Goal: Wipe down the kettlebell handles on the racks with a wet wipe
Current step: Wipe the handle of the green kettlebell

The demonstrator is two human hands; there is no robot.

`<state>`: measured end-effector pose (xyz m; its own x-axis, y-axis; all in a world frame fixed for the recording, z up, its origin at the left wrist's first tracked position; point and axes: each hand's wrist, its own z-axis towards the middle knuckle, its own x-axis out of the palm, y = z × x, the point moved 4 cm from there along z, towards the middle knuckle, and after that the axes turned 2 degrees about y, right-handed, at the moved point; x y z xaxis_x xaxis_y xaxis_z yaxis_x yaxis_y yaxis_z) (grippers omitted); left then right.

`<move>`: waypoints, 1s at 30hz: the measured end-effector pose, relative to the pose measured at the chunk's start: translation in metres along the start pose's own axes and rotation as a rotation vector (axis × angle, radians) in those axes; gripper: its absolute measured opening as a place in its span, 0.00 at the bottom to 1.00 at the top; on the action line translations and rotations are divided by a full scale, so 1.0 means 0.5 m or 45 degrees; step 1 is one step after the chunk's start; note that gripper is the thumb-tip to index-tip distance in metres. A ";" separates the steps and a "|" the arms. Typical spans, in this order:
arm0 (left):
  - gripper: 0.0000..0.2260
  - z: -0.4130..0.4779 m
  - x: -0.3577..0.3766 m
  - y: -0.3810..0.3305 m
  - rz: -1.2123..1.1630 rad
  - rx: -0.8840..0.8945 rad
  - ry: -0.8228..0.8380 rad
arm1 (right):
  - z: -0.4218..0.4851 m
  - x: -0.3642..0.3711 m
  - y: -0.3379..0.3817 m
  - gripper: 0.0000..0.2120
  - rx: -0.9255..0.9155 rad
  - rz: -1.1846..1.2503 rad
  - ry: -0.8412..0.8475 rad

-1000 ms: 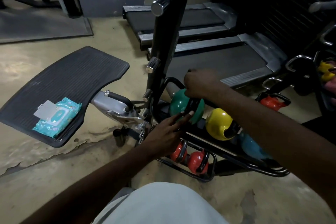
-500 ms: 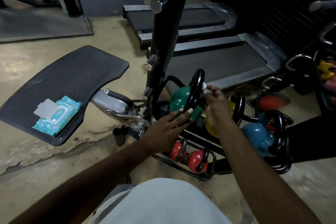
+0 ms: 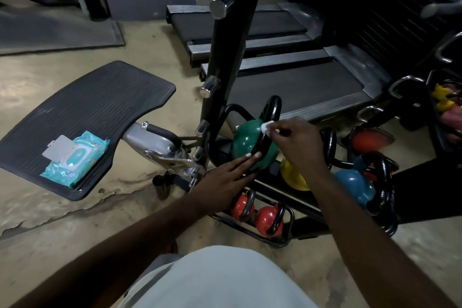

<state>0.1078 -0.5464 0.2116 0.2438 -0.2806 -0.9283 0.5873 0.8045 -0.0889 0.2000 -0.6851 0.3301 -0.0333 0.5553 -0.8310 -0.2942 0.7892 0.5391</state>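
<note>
Pinching the wet wipe point(image 3: 265, 128), the right hand point(image 3: 293, 142) touches the green kettlebell's upright black handle point(image 3: 271, 117), which rises above its fingers point(image 3: 272, 132); the left hand point(image 3: 231, 172), flat-fingered, steadies the bell point(image 3: 246, 142).

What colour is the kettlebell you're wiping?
Green kettlebell, with a black handle, seen in the head view.

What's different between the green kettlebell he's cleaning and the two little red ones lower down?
The green kettlebell looks clearly bigger than the two red kettlebells. It sits on the rack's upper level; the red pair sit on the lowest rail near the floor. The left hand steadies the green one while the right hand presses a white wipe to its handle; nobody touches the red ones. All have black handles.
</note>
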 end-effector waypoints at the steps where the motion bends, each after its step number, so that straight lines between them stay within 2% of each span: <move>1: 0.37 0.000 0.004 -0.002 -0.011 0.001 -0.011 | 0.028 -0.002 0.016 0.08 -0.072 -0.193 0.047; 5: 0.33 -0.007 0.035 -0.007 -0.109 -0.003 -0.010 | 0.144 0.035 0.076 0.09 -0.230 -0.861 0.330; 8: 0.28 -0.006 0.050 -0.004 -0.148 -0.001 0.027 | 0.150 0.080 0.112 0.13 -0.301 -1.222 0.587; 10: 0.27 -0.005 0.055 -0.003 -0.149 0.016 0.070 | 0.140 0.096 0.118 0.12 -0.325 -1.305 0.675; 12: 0.28 -0.002 0.052 0.002 -0.171 0.006 0.061 | 0.134 0.086 0.116 0.11 -0.341 -1.227 0.641; 14: 0.30 -0.001 0.044 0.008 -0.211 0.027 0.042 | 0.117 0.066 0.093 0.10 -0.401 -1.066 0.560; 16: 0.32 -0.001 0.026 0.018 -0.261 0.046 -0.004 | 0.066 0.038 0.055 0.07 -0.359 -0.708 0.404; 17: 0.33 0.001 0.013 0.027 -0.332 0.006 -0.054 | 0.034 0.027 0.028 0.05 -0.287 -0.431 0.302; 19: 0.31 0.018 -0.023 0.057 -0.565 -0.217 -0.199 | -0.016 0.024 -0.038 0.06 -0.056 0.200 0.137; 22: 0.23 0.094 -0.070 0.108 -0.816 -0.512 -0.261 | -0.034 0.059 -0.096 0.04 0.367 1.082 0.078; 24: 0.17 0.172 -0.086 0.140 -0.906 -0.584 -0.208 | -0.021 0.083 -0.100 0.05 0.475 1.501 0.071; 26: 0.14 0.252 -0.092 0.171 -0.969 -0.660 -0.121 | -0.001 0.097 -0.092 0.07 0.609 1.763 0.065; 28: 0.15 0.327 -0.091 0.190 -0.910 -0.685 0.079 | 0.006 0.102 -0.087 0.08 0.703 1.903 0.044; 30: 0.15 0.384 -0.087 0.200 -0.848 -0.655 0.348 | -0.002 0.111 -0.085 0.08 0.674 1.877 0.056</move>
<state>0.3042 -0.5543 0.3125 -0.2567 -0.6928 -0.6739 0.1058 0.6730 -0.7321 0.2096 -0.6883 0.2611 -0.0076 0.8911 0.4538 0.3775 -0.4177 0.8264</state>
